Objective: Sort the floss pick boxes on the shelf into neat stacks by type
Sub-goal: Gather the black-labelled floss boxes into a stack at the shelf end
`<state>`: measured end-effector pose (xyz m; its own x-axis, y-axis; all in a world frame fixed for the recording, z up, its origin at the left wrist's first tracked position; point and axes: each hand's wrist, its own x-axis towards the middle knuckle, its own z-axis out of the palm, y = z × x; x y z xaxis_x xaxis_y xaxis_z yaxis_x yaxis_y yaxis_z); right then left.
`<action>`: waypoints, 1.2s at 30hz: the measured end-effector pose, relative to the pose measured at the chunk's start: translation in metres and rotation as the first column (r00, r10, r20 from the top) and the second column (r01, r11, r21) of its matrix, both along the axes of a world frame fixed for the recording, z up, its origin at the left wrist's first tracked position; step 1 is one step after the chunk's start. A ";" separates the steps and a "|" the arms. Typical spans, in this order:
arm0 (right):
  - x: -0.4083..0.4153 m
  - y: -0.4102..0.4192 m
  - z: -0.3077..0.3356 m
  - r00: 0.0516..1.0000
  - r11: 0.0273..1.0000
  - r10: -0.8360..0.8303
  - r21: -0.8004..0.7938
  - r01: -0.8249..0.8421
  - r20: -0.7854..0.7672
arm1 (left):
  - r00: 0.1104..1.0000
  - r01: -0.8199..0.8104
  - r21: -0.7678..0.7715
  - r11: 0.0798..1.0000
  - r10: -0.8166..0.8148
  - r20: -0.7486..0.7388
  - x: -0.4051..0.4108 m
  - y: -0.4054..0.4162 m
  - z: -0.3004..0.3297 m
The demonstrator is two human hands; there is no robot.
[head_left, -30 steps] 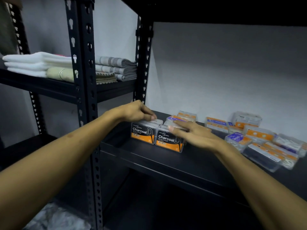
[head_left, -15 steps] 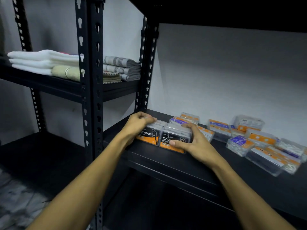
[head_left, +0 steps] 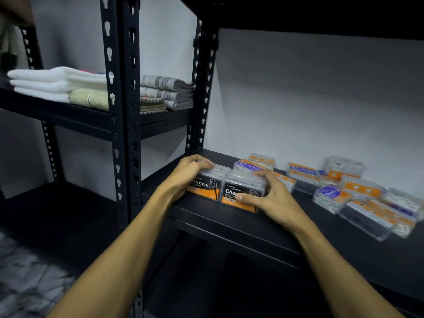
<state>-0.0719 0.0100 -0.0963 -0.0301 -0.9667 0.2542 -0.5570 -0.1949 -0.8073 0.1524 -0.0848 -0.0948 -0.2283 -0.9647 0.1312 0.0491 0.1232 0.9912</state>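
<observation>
Two clear floss pick boxes with black-and-orange Charcoal labels stand side by side near the front left of the black shelf (head_left: 229, 228). My left hand (head_left: 188, 173) grips the left Charcoal box (head_left: 206, 185) from its left side and top. My right hand (head_left: 270, 198) wraps the right Charcoal box (head_left: 241, 189), thumb on its front label and fingers over its top. A purple-and-orange Smooth box (head_left: 250, 165) lies just behind them. Several more clear boxes with orange and purple labels (head_left: 362, 193) lie scattered to the right.
A black slotted upright post (head_left: 121, 111) stands left of my left arm, a second post (head_left: 202, 88) at the shelf's back corner. Folded towels (head_left: 59, 81) sit on the neighbouring higher shelf. A white wall backs the shelf; a dark shelf board hangs overhead.
My right hand came down from hovering flat and closed on the right Charcoal box. My left hand tightened on the left box. The two boxes now sit pressed together.
</observation>
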 end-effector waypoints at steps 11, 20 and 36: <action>0.003 0.002 0.002 1.000 0.998 -0.014 -0.060 0.013 -0.013 | 0.991 0.114 0.002 0.993 -0.114 -0.072 0.003 0.003 0.002; 0.002 0.001 0.001 1.000 0.998 -0.009 -0.057 0.007 -0.021 | 0.985 0.094 -0.006 0.996 -0.093 -0.145 0.005 0.002 0.000; 0.003 0.004 0.001 1.000 0.999 -0.021 -0.034 0.020 -0.021 | 1.000 -0.001 -0.047 0.999 0.000 -0.025 0.002 0.003 -0.004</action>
